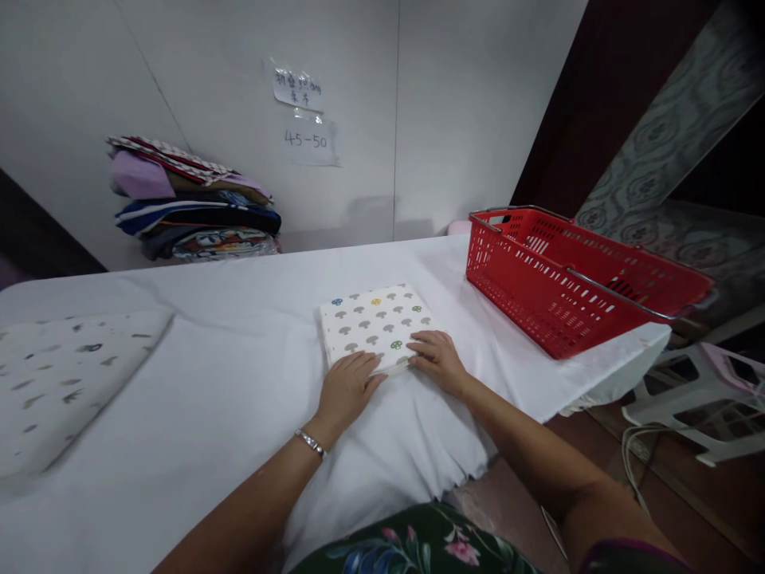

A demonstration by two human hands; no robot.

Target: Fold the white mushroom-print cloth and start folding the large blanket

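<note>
Floral-print clothing (418, 550) was seen at the table's (239, 383) near edge. Left hand (348, 387) and right hand (439, 359) were laid open, grasping nothing, on the folded mushroom-print cloth (376, 323) mid-table, seemingly to flatten it.

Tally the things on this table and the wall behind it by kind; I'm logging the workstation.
Folded mushroom-print cloth: 1
Red basket: 1
Pile of folded fabrics: 1
Spread printed cloth: 1
Paper notes on wall: 2
Total: 6
</note>
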